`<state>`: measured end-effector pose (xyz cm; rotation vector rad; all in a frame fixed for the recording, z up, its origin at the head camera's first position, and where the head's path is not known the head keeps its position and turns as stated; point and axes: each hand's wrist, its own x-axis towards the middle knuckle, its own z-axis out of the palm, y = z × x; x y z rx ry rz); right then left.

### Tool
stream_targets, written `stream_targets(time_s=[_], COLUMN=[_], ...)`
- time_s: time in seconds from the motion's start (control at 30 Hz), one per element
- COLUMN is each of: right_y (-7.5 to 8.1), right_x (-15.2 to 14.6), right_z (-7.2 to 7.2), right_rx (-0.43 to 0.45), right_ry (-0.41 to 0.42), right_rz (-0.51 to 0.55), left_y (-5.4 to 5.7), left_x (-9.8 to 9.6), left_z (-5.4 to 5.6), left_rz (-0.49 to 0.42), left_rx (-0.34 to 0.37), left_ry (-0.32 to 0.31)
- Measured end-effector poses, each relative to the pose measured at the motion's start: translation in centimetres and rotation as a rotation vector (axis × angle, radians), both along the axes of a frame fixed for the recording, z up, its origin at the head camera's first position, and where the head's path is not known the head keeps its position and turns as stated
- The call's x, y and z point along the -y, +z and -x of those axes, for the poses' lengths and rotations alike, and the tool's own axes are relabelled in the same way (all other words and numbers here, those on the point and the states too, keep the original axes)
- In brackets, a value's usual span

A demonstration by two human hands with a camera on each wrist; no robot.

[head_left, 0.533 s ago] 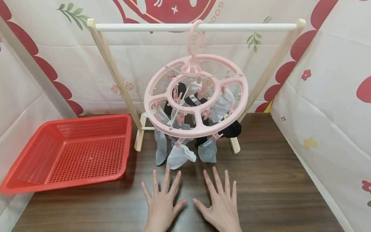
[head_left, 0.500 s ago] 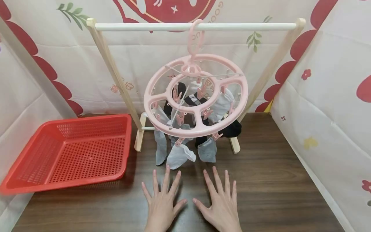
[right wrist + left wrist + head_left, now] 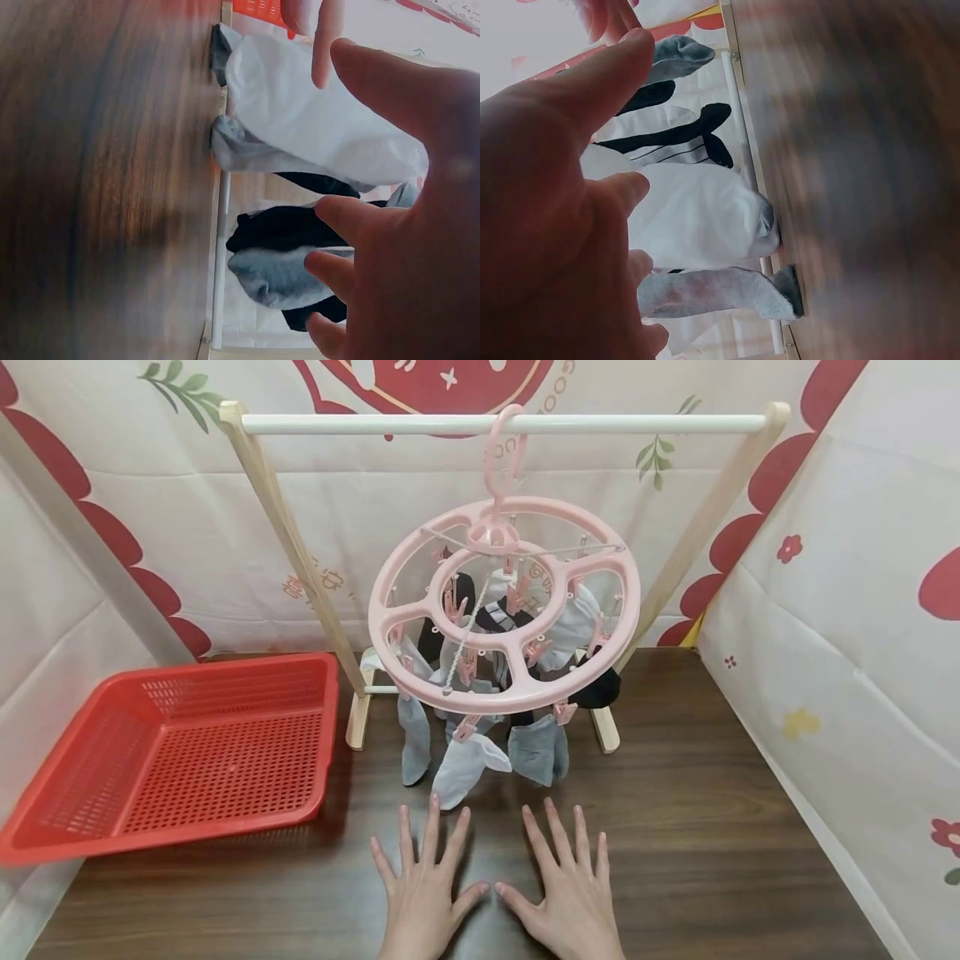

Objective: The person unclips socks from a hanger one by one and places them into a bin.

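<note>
My left hand [image 3: 424, 893] and right hand [image 3: 567, 893] are held out with fingers spread, holding nothing, thumb tips close together. Just beyond them hangs a round pink clip hanger [image 3: 517, 700], its hook over a white rail. Socks dangle from its clips. A white sock [image 3: 467, 768] hangs just past my left fingertips, and a grey sock [image 3: 537, 750] just past my right ones. Further back are a black sock [image 3: 596, 681] and a long grey sock [image 3: 415, 739]. In the left wrist view the white sock [image 3: 694, 214] shows beyond the fingers; the right wrist view shows a grey sock [image 3: 281, 276].
A red plastic basket [image 3: 324, 760] with nothing in it stands at the left on the brown wooden table [image 3: 697, 827]. The wooden stand [image 3: 288, 539] with its white rail [image 3: 360, 424] rises behind the hands. Printed cloth [image 3: 847, 635] walls the sides and back.
The hanger has turned slightly, and the front white and grey socks have swung a little. Both hands sit slightly lower in view, thumbs a bit nearer each other; the head view has shifted slightly.
</note>
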<state>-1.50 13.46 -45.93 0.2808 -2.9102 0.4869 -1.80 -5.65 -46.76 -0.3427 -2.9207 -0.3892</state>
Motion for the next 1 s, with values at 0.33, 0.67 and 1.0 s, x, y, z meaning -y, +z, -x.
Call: stream_targets(time_s=[0.33, 0.67, 1.0], right_y=[0.8, 6.1, 8.0], right_x=[-0.3, 0.7, 3.3], right_z=[1.0, 4.5, 8.1], right_rx=[-0.242, -0.521, -0.534], right_ry=[0.114, 0.354, 0.352], right_rz=[0.222, 0.521, 0.703], left_y=[0.3, 1.6, 3.6], left_x=[-0.9, -0.3, -0.7], left_z=[0.6, 3.3, 7.9], left_rz=[-0.119, -0.277, -0.408], left_rx=[0.003, -0.321, -0.399], left_ry=[0.117, 0.097, -0.038])
